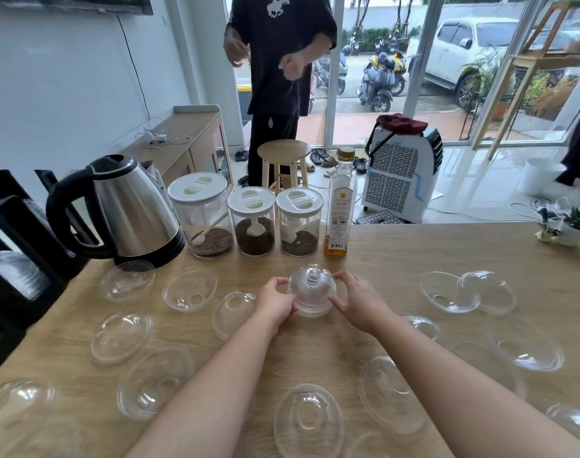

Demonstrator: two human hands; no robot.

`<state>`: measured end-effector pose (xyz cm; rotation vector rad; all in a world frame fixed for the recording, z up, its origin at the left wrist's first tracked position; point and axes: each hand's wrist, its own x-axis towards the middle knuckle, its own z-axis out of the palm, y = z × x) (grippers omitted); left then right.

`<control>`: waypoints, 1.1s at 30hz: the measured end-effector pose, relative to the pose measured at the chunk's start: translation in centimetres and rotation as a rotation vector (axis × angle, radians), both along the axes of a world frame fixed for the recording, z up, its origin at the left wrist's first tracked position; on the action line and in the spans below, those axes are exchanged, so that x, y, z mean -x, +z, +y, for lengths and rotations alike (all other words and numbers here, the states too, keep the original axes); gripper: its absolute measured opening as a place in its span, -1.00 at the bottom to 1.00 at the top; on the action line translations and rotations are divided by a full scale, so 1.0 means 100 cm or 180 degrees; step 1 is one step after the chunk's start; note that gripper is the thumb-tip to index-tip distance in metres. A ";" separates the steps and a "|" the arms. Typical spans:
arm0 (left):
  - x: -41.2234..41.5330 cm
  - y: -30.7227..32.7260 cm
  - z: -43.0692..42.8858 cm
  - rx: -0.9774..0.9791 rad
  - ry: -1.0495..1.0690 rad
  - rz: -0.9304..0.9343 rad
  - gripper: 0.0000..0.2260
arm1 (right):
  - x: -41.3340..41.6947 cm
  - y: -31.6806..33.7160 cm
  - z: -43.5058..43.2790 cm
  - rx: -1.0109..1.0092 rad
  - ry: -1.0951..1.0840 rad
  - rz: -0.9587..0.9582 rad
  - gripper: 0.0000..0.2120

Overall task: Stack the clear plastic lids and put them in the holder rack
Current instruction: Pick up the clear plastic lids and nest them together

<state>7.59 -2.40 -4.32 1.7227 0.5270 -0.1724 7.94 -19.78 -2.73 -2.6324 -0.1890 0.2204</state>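
A stack of clear dome lids point(311, 290) stands mid-table on the wooden table point(397, 259), gripped on either side by the left hand point(275, 300) and right hand point(354, 300), with single loose lids point(189, 290) scattered around and 3 jars point(253, 221) behind.

Glossy clear lids point(311, 290), wood-grain table point(397, 259).

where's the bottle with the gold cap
In the head view the bottle stands upright at the table's far edge, just right of the three white-lidded jars, beyond the lid stack.
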 end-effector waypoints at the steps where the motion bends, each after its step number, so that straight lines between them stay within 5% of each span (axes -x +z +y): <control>1: 0.001 -0.001 0.001 -0.0077 -0.0041 0.0001 -0.66 | 0.000 -0.002 0.000 0.0019 -0.0019 0.0023 -0.52; 11: 0.006 0.004 0.001 -0.0447 -0.0259 -0.0031 -0.66 | 0.001 -0.003 0.000 0.0154 -0.0112 0.0034 -0.52; 17: 0.016 0.050 0.028 -0.1123 -0.0055 -0.0727 -0.82 | 0.005 0.031 0.021 0.0030 -0.0016 -0.1047 -0.67; 21: 0.023 0.078 0.073 -0.1740 0.0170 -0.1001 -0.89 | 0.007 0.049 0.063 0.0051 0.0618 -0.1202 -0.68; 25: 0.036 0.081 0.125 -0.2441 0.0102 -0.0840 -0.87 | 0.019 0.052 0.107 0.0092 0.1117 -0.1007 -0.64; 33: 0.055 0.052 0.163 -0.4037 -0.1139 0.0016 -0.71 | 0.025 0.028 0.136 0.0411 0.1437 -0.0654 -0.66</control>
